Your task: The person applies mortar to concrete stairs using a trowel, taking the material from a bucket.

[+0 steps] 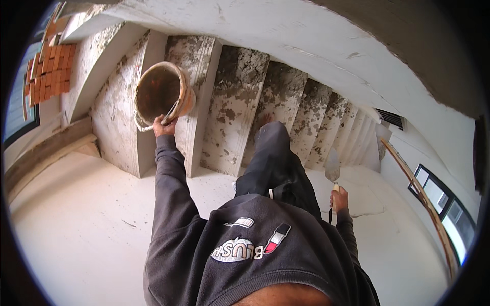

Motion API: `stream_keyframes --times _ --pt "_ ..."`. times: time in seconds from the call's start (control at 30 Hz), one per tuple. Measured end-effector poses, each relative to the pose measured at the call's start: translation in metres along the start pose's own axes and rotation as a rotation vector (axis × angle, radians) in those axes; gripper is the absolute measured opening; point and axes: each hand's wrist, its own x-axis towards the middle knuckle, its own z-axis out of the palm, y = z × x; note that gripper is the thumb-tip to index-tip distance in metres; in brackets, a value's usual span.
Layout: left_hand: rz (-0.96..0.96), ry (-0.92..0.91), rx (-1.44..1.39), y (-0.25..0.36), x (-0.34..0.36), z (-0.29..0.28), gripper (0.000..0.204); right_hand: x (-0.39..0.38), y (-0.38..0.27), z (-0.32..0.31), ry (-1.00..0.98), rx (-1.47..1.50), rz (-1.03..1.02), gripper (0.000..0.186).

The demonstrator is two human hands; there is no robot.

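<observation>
My left hand [165,125] is closed on the rim and handle area of a dirty, light-coloured bucket [186,97], tilted so its dark inside shows. The bucket is over the mortar-splattered concrete steps [224,137]. In my right hand [339,199], held low at my side, is a trowel [333,164] with a wooden handle and metal blade pointing away from me. My dark-trousered leg [270,148] reaches onto one of the steps, with the foot partly visible.
Stacked red bricks [51,71] stand at the upper left. A long wooden pole [423,194] leans at the right, beside a dark-framed window [451,214]. A white wall [357,56] runs along the stairs, and the pale landing [81,204] lies below.
</observation>
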Motion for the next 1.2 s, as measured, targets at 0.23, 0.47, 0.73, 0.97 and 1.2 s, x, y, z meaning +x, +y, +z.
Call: stream_keyframes --times 0.23,0.47,0.73,0.97,1.2 --pt "-0.02 0.099 -0.233 -0.044 -0.014 -0.023 0.06 0.032 -0.079 -0.003 -0.009 -0.406 -0.208 0.009" --pt "-0.014 0.135 -0.193 -0.064 -0.027 -0.053 0.079 0.042 -0.163 0.061 -0.081 -0.583 -0.638 0.029" --pt "0.072 0.259 0.248 -0.129 -0.119 -0.027 0.067 0.02 -0.252 0.143 -0.505 -0.52 -0.355 0.045" --pt "0.079 -0.436 1.269 -0.288 -0.23 0.002 0.068 0.104 -0.264 0.205 -0.336 -1.044 -1.278 0.054" --pt "-0.245 -0.275 1.65 -0.32 -0.253 0.033 0.106 0.125 -0.302 0.28 -0.28 -1.462 -1.254 0.056"
